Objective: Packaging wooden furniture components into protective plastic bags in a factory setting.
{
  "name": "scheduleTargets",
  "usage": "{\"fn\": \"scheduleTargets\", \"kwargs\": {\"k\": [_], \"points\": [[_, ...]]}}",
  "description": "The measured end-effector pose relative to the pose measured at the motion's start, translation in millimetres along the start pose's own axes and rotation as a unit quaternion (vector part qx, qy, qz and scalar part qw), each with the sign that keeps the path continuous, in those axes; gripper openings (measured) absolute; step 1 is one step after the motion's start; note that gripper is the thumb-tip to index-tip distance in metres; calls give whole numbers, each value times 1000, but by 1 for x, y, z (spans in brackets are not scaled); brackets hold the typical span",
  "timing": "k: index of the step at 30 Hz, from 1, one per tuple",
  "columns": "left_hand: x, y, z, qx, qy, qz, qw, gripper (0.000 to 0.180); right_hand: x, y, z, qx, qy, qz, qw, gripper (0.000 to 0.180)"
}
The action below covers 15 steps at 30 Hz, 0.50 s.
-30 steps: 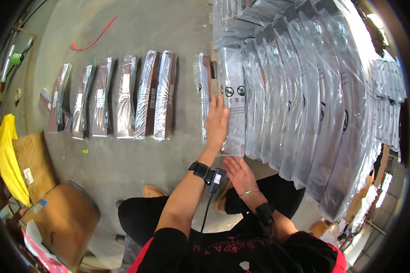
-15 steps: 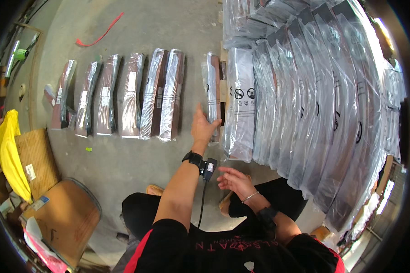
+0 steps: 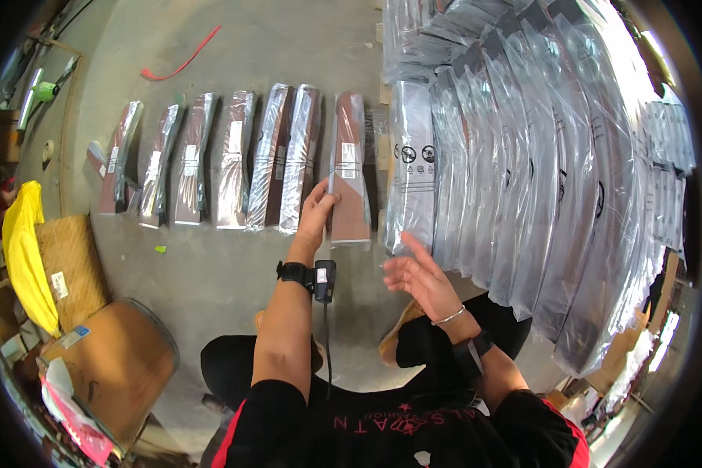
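Gripping wrapped brown package point(image 3: 349, 168), left hand point(image 3: 317, 212)

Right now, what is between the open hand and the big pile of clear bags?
Nothing. In the head view, only bare grey floor shows between the right hand and the stack of clear plastic bags; its fingertips point at the nearest bag's lower edge.

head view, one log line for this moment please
left hand: gripping plastic-wrapped brown flat pack, end of floor row | right hand: open, empty, beside stack of clear-bagged dark packs | grey concrete floor
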<state>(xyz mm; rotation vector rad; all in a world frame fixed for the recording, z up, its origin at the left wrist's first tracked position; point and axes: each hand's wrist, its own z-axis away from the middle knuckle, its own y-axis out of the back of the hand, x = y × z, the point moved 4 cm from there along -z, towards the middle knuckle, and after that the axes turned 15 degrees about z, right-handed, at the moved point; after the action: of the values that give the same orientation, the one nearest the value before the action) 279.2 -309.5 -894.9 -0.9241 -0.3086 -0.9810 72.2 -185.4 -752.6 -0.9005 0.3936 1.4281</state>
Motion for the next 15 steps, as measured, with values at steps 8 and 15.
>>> {"fn": "scheduleTargets", "kwargs": {"k": [8, 15], "points": [[57, -47, 90, -46, -22, 58, 997, 75, -16, -28, -37, 125, 157, 300, 933, 101], [76, -68, 101, -138, -48, 17, 989, 97, -44, -43, -35, 8, 114, 113, 987, 95]]}}
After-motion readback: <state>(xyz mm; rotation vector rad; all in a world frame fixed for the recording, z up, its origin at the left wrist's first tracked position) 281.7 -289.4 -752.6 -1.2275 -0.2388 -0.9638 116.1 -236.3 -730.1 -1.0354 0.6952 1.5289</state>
